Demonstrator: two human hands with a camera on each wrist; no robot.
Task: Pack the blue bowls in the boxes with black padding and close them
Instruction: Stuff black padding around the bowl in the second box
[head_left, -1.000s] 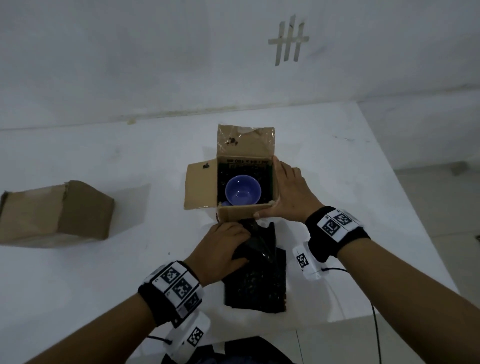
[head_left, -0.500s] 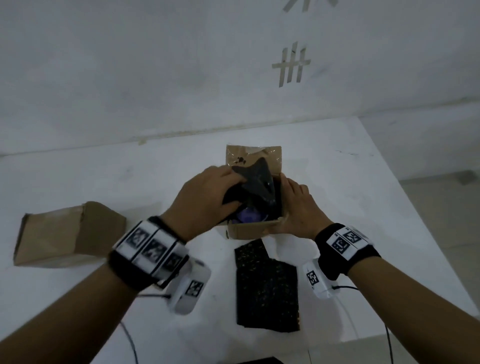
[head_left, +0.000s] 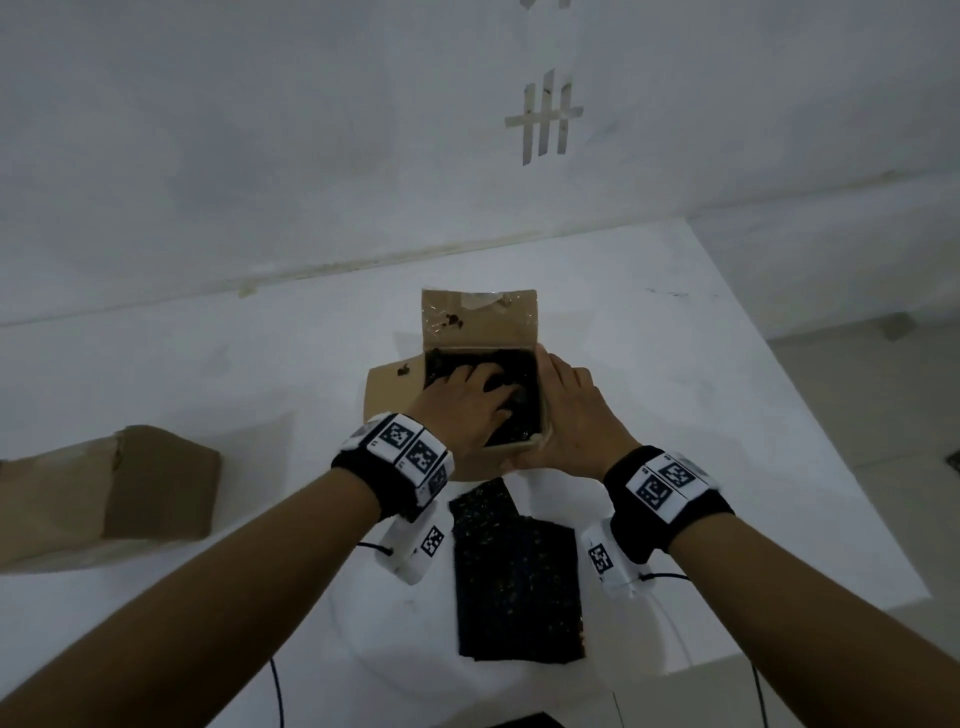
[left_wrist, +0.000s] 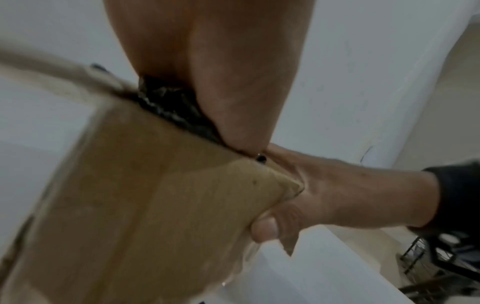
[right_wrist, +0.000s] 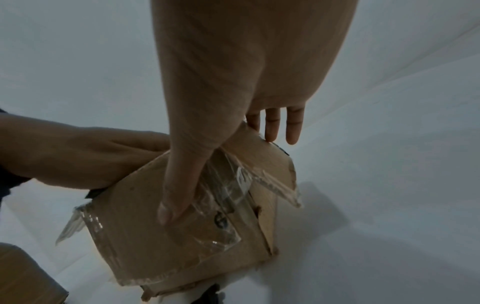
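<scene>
An open cardboard box (head_left: 478, 322) stands mid-table with its far and left flaps up. A sheet of black padding (head_left: 522, 364) lies across its opening, so the blue bowl is hidden. My left hand (head_left: 467, 402) reaches into the box and presses down on the padding (left_wrist: 171, 111) with spread fingers. My right hand (head_left: 569, 421) lies flat against the box's right side. Its thumb (right_wrist: 179, 185) rests on the taped front face (right_wrist: 145, 226), and its fingers (right_wrist: 270, 125) are straight.
More black padding sheets (head_left: 514, 582) lie on the white table just in front of the box. A second cardboard box (head_left: 130, 483) lies closed at the left. The table's right edge (head_left: 810, 415) drops to the floor. The wall runs behind.
My left hand picked up a padding sheet from the table, carried it over the box and now presses it down over the bowl. The right hand has stayed on the box.
</scene>
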